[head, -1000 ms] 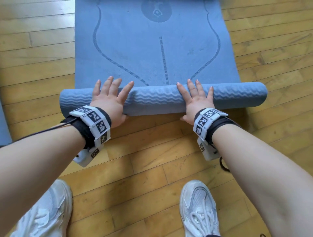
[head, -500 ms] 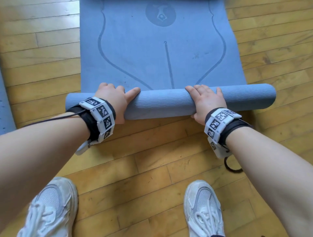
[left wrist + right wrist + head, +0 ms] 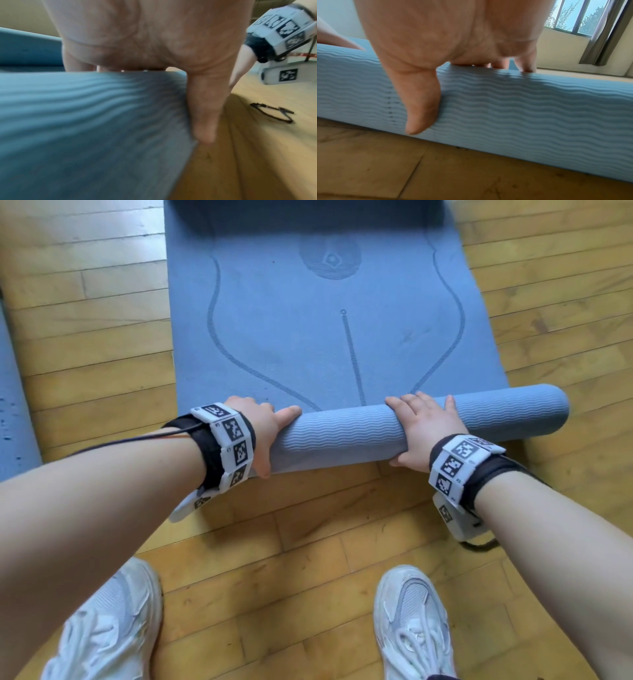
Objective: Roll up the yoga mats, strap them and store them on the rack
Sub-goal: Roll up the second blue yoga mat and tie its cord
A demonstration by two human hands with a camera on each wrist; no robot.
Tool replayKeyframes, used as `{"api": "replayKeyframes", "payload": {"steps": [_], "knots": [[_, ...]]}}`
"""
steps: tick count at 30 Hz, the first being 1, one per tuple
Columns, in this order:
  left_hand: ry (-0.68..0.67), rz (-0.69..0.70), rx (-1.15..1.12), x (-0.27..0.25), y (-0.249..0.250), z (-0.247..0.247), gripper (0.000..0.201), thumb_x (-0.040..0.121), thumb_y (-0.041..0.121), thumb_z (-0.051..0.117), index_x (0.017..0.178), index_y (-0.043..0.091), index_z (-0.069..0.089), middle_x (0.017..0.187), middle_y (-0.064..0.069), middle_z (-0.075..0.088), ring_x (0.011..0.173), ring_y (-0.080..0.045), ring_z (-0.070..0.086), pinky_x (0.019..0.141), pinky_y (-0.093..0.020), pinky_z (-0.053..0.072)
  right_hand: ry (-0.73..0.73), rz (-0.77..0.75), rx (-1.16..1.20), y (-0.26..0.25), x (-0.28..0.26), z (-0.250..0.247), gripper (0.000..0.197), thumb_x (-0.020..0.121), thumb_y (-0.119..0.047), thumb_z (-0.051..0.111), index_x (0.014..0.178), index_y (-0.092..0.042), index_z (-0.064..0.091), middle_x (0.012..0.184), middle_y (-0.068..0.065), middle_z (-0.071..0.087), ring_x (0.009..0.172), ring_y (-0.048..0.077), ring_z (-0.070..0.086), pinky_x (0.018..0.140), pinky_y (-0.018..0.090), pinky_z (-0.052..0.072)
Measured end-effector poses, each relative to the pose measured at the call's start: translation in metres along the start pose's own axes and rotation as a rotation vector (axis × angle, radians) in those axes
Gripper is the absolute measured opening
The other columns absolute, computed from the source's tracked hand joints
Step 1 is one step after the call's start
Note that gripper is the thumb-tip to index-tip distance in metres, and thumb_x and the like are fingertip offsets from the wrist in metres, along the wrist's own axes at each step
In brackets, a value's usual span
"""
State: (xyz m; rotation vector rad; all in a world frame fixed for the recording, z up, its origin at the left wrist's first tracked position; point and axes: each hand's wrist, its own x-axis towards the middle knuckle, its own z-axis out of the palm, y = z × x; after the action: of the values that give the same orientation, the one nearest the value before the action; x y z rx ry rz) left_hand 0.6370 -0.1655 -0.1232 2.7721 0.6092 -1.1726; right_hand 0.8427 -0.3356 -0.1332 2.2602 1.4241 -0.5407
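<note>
Head view looks down on a wooden plank floor (image 3: 102,364) carrying a blue yoga mat (image 3: 308,344), the largest thing on it. Its flat part stretches away toward the far edge of the floor and bears darker printed lines: two curved outlines, a straight centre line and a round emblem farther off. The near end is wound into a thick roll (image 3: 359,436) lying crosswise, its outer skin ribbed with fine wavy grooves; its right end stands out past the flat part's right edge.

At the left edge of the floor lies part of a second blue mat (image 3: 15,412).

Two white sneakers (image 3: 414,628) stand on the boards at the near edge.

Both hands sit on the roll, well apart. The left hand (image 3: 263,429) clasps its left portion, fingers curled over the top and thumb pressed against the near side, as the left wrist view shows. The right hand (image 3: 424,426) clasps right of the middle the same way, fingers bent over the crest, thumb down the near face.

A thin black strap (image 3: 272,113) lies looped on the boards near the right wrist.
</note>
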Motion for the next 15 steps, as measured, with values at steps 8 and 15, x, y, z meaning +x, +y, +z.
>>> {"api": "replayKeyframes", "payload": {"steps": [8, 15], "knots": [[0.201, -0.125, -0.125, -0.024, 0.024, 0.031, 0.099, 0.087, 0.053, 0.054, 0.148, 0.032, -0.021, 0.159, -0.007, -0.001, 0.147, -0.027, 0.003, 0.119, -0.046, 0.006, -0.1, -0.027, 0.01, 0.004, 0.02, -0.012, 0.111, 0.069, -0.055, 0.074, 0.152, -0.028, 0.006, 0.156, -0.001, 0.021, 0.145, 0.021, 0.015, 0.114, 0.061, 0.007], [0.183, -0.213, -0.097, -0.018, 0.033, 0.038, 0.11, 0.081, 0.071, 0.05, 0.143, 0.031, -0.033, 0.158, -0.009, -0.017, 0.145, -0.034, -0.014, 0.114, -0.059, -0.008, -0.01, 0.024, 0.068, -0.005, 0.004, -0.007, 0.111, 0.076, -0.047, 0.072, 0.151, -0.034, -0.008, 0.161, 0.004, -0.007, 0.148, 0.024, -0.009, 0.115, 0.057, -0.006]]}}
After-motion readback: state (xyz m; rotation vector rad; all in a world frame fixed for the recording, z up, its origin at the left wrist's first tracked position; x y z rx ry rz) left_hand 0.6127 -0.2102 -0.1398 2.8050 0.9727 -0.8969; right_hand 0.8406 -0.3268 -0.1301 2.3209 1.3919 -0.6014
